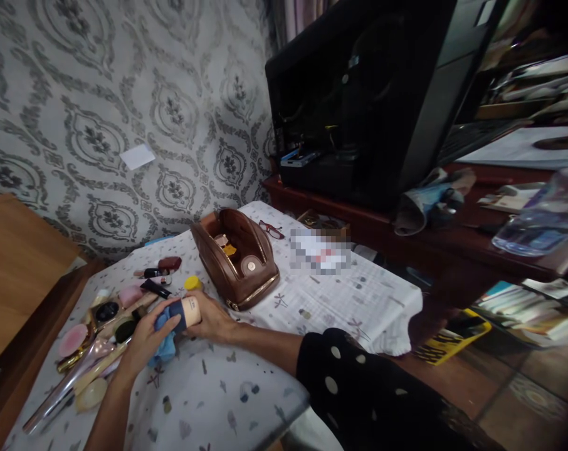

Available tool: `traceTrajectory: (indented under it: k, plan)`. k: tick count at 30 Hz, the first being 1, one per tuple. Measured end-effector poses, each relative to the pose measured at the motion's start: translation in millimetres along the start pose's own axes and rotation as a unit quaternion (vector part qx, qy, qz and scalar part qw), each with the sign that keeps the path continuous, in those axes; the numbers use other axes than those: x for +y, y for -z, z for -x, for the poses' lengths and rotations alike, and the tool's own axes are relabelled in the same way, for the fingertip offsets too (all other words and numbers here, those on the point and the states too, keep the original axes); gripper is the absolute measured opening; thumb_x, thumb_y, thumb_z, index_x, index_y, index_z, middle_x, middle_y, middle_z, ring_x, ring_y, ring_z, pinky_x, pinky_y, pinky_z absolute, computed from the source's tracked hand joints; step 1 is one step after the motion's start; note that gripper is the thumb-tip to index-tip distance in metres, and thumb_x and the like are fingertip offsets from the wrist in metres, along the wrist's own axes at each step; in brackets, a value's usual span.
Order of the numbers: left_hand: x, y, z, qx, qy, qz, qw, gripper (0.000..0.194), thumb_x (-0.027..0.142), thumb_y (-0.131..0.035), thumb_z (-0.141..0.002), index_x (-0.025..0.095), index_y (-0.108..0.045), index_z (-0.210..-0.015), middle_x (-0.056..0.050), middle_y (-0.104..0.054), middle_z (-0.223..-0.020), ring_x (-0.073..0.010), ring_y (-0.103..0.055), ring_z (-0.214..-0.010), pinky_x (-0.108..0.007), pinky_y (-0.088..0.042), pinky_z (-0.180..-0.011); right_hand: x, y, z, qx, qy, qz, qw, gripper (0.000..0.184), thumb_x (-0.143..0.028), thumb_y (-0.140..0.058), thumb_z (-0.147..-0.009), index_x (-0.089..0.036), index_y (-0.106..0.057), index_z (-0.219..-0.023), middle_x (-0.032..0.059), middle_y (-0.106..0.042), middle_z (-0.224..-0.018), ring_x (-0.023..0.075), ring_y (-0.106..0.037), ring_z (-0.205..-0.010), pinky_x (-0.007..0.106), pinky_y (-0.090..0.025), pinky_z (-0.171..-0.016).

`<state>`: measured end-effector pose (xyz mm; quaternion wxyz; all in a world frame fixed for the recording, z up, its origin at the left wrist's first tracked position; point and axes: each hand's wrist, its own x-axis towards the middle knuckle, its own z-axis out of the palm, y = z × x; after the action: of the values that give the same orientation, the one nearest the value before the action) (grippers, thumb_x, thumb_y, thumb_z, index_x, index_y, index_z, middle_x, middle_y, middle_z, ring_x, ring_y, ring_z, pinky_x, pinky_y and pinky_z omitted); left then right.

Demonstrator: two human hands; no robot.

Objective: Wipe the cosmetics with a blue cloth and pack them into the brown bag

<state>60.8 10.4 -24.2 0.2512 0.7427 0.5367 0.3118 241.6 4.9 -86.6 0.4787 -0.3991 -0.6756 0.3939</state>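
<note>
My left hand (145, 335) is closed around a crumpled blue cloth (164, 347), pressed against a small bottle with a beige body (191, 311) and a dark blue end. The other end of this bottle is gripped by my right hand (213, 318). Just beyond my fingers stands a yellow cap (192, 283). A brown zip bag (232, 266) gapes wide behind my right hand, with a few small items inside. Left of my hands lies a pile of cosmetics, among them a pink round compact (74, 340), a black-topped jar (106, 312) and a long shiny tube (61, 394).
A white patterned cloth (307, 300) covers the table. Glasses (271, 230) lie beside the bag, near a blurred-out white item (319, 252). To the right, a dark red desk (538, 260) bears a large black screen (354, 113) and a clear plastic bottle (542, 216).
</note>
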Motion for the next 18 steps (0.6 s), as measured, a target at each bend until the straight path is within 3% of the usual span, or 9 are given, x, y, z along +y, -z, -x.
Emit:
traceTrajectory:
  k: [4,6,9,11,14,18]
  plan:
    - [13.7,-10.2,8.4,0.192,-0.100,-0.116,0.969,0.040,0.052,-0.051,-0.088,0.018,-0.066,-0.104,-0.011,-0.067,-0.107,-0.0287,-0.062,-0.104,-0.042,-0.046,-0.097,-4.4,1.5,-2.4,0.052,-0.058,-0.034,0.996,0.060,-0.031,-0.084,-0.058,-0.024,-0.051,-0.108,-0.0054,-0.060,-0.084,0.0158,-0.060,-0.076,0.025,-0.045,-0.064]
    - [23.4,-20.7,13.9,0.243,-0.155,-0.148,0.946,0.036,0.045,-0.045,-0.093,0.017,-0.064,-0.107,-0.012,-0.066,-0.107,-0.0277,-0.061,-0.104,-0.041,-0.046,-0.097,-5.7,1.6,-3.4,0.066,-0.085,-0.028,0.994,0.060,-0.031,-0.084,-0.057,-0.023,-0.049,-0.105,-0.0038,-0.061,-0.087,0.0174,-0.061,-0.079,0.027,-0.046,-0.065]
    - [30.8,-39.2,18.1,0.174,-0.221,-0.184,0.942,0.032,0.038,-0.043,-0.095,0.020,-0.063,-0.112,-0.011,-0.066,-0.114,-0.0267,-0.059,-0.111,-0.041,-0.043,-0.101,-5.2,1.0,-4.1,0.042,-0.087,-0.016,0.995,0.054,-0.029,-0.080,-0.059,-0.022,-0.047,-0.101,-0.0029,-0.059,-0.086,0.0174,-0.059,-0.078,0.028,-0.046,-0.068]
    - [29.8,-48.0,17.4,0.119,-0.231,-0.194,0.946,0.032,0.038,-0.043,-0.095,0.022,-0.065,-0.112,-0.010,-0.067,-0.115,-0.0265,-0.059,-0.111,-0.041,-0.042,-0.102,-5.0,1.3,-3.7,0.022,-0.069,-0.014,0.997,0.050,-0.026,-0.078,-0.060,-0.023,-0.046,-0.097,-0.0032,-0.058,-0.085,0.0163,-0.058,-0.076,0.028,-0.046,-0.068]
    - [23.8,-49.6,13.7,0.094,-0.200,-0.165,0.961,0.035,0.040,-0.041,-0.096,0.021,-0.067,-0.110,-0.009,-0.069,-0.110,-0.0255,-0.062,-0.105,-0.039,-0.045,-0.097,-8.0,4.0,-1.4,0.003,-0.064,-0.006,0.998,0.054,-0.026,-0.081,-0.056,-0.023,-0.047,-0.097,-0.0038,-0.057,-0.085,0.0165,-0.058,-0.076,0.027,-0.047,-0.067]
    - [12.8,-36.8,9.9,0.094,-0.113,-0.081,0.986,0.042,0.049,-0.042,-0.094,0.019,-0.071,-0.101,-0.008,-0.072,-0.103,-0.0256,-0.064,-0.099,-0.036,-0.049,-0.089,-14.5,8.2,4.4,-0.050,-0.044,0.025,0.997,0.059,-0.031,-0.082,-0.060,-0.024,-0.050,-0.109,-0.0033,-0.056,-0.087,0.0185,-0.059,-0.077,0.028,-0.048,-0.066]
